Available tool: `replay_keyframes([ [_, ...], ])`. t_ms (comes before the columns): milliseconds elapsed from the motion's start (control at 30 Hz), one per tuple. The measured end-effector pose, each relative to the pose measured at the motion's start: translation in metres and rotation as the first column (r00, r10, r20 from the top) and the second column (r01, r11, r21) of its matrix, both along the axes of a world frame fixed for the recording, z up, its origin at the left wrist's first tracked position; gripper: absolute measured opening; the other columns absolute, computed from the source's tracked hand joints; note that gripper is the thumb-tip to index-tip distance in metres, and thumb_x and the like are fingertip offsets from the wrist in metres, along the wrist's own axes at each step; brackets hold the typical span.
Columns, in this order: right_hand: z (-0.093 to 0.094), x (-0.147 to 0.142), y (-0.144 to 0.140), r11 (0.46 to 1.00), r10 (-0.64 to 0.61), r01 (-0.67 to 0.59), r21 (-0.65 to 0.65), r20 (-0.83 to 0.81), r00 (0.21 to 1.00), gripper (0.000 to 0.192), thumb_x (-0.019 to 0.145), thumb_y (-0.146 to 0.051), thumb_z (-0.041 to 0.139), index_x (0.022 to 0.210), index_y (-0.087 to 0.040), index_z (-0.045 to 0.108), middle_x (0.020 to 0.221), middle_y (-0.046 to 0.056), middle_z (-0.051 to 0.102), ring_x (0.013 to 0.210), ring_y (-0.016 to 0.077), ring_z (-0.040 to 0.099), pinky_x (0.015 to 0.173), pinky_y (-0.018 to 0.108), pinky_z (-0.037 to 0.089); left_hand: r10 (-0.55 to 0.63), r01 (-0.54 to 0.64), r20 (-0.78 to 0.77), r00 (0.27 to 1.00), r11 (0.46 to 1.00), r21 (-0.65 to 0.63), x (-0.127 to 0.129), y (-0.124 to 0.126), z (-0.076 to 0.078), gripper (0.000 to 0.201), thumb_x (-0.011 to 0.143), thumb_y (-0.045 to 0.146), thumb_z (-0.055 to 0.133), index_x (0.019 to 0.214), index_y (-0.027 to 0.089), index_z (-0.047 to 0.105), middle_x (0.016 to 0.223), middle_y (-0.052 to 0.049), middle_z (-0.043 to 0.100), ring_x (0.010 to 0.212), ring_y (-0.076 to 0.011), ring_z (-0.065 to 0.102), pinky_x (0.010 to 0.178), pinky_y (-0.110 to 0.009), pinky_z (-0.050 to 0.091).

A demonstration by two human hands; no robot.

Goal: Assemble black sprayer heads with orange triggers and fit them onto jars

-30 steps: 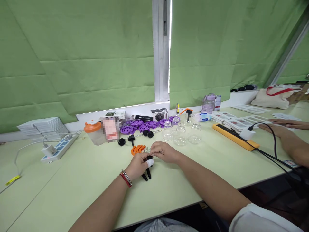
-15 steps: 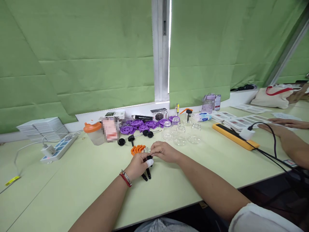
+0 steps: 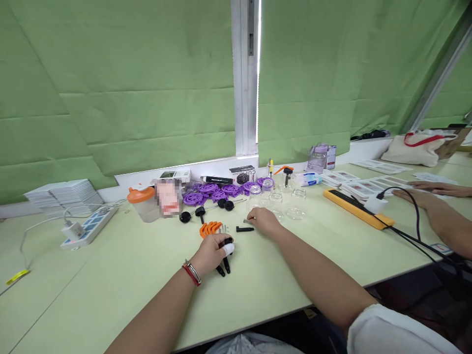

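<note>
My left hand [image 3: 210, 253], with a white wrap on the thumb, rests low over the table, its fingers closed on a black plastic tube [image 3: 229, 241]. More black plastic rods [image 3: 226, 265] lie just below it, partly hidden by the hand. My right hand [image 3: 264, 221] is pinched at a small metal coil spring [image 3: 246, 221], its fingertips partly hidden from view. A short black plastic piece [image 3: 245, 229] lies on the table just below the spring. Orange bent levers [image 3: 210, 229] and thin metal pins [image 3: 223, 228] lie beyond my left hand.
Clear glass jars [image 3: 296, 211], purple plastic parts [image 3: 194, 198] and black round-ended parts [image 3: 185, 217] stand or lie farther back. An orange-lidded cup [image 3: 142, 204] and white power strip [image 3: 90, 227] are left. At right are a yellow power strip [image 3: 357, 209] and another person's hands [image 3: 420, 199].
My right hand has moved away from my left, rightward and slightly back. The spring and the short black piece now show between them. My left hand has stayed in place.
</note>
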State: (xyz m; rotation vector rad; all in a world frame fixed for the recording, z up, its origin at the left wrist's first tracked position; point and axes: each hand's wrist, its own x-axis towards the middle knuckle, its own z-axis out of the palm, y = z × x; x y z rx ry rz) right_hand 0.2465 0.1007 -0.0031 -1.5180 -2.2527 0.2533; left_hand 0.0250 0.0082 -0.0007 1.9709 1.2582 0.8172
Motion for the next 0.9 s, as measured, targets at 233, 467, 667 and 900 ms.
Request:
replay_keyframes([
  [233, -0.0027, -0.0038, 0.0022, 1.0, 0.003, -0.001, -0.025, 0.08, 0.997, 0.015, 0.076, -0.018, 0.062, 0.084, -0.023, 0.073, 0.096, 0.005, 0.067, 0.088, 0.0188, 0.06, 0.066, 0.025, 0.038, -0.044, 0.046, 0.03, 0.999, 0.997, -0.067, -0.0019, -0.0009, 0.0011, 0.023, 0.077, 0.039, 0.056, 0.086, 0.019, 0.065, 0.071, -0.001, 0.056, 0.062, -0.0141, 0.048, 0.06, -0.027, 0.04],
  [467, -0.0056, -0.0043, 0.0025, 0.999, 0.014, -0.012, -0.033, 0.068, 0.998, 0.012, 0.077, -0.02, 0.061, 0.079, -0.021, 0.073, 0.095, 0.006, 0.065, 0.086, 0.0184, 0.059, 0.066, 0.025, 0.037, -0.042, 0.044, 0.031, 0.999, 0.997, -0.069, -0.0017, -0.0008, 0.0004, 0.025, 0.077, 0.04, 0.056, 0.086, 0.019, 0.065, 0.072, -0.001, 0.056, 0.062, -0.014, 0.048, 0.059, -0.027, 0.041],
  [667, -0.0045, -0.0028, 0.0015, 0.999, 0.02, -0.02, -0.03, -0.01, 1.0, 0.014, 0.079, -0.019, 0.056, 0.082, -0.02, 0.07, 0.097, 0.005, 0.064, 0.084, 0.0159, 0.058, 0.068, 0.024, 0.038, -0.051, 0.054, 0.036, 0.998, 0.997, -0.064, -0.0024, -0.0001, -0.0003, 0.022, 0.077, 0.037, 0.056, 0.084, 0.019, 0.065, 0.07, -0.001, 0.055, 0.061, -0.0133, 0.046, 0.059, -0.027, 0.04],
  [900, -0.0039, -0.0025, -0.0035, 0.986, 0.069, -0.12, -0.112, -0.38, 0.923, 0.013, 0.081, -0.024, 0.051, 0.085, -0.017, 0.062, 0.085, 0.003, 0.065, 0.075, 0.0142, 0.056, 0.067, 0.024, 0.041, -0.069, 0.072, 0.046, 0.997, 0.995, -0.064, -0.0025, 0.0001, -0.0002, 0.02, 0.078, 0.036, 0.055, 0.083, 0.018, 0.064, 0.068, 0.001, 0.051, 0.06, -0.0123, 0.043, 0.059, -0.026, 0.038],
])
